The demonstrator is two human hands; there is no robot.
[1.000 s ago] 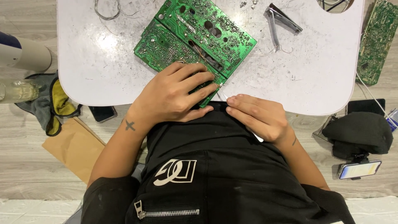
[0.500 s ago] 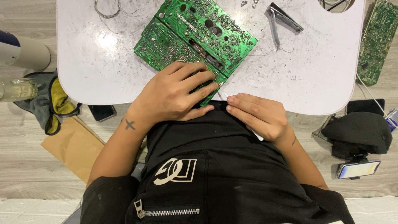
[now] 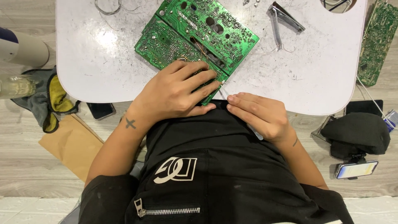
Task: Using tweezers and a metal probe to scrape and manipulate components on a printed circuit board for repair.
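- Head view: green circuit board [image 3: 195, 35], flat and densely soldered, lies tilted on the scuffed white table [image 3: 91, 62].
- Left hand [image 3: 176, 93] rests palm-down, fingers spread, on the board's near corner.
- Right hand [image 3: 259, 114], loosely curled, grips a thin tool [image 3: 238, 112]; its tip meets the board's near edge.

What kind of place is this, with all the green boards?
Probably a small electronics repair or salvage spot. A green circuit board lies on a scuffed white table under the left hand, with metal tweezers and another board nearby.
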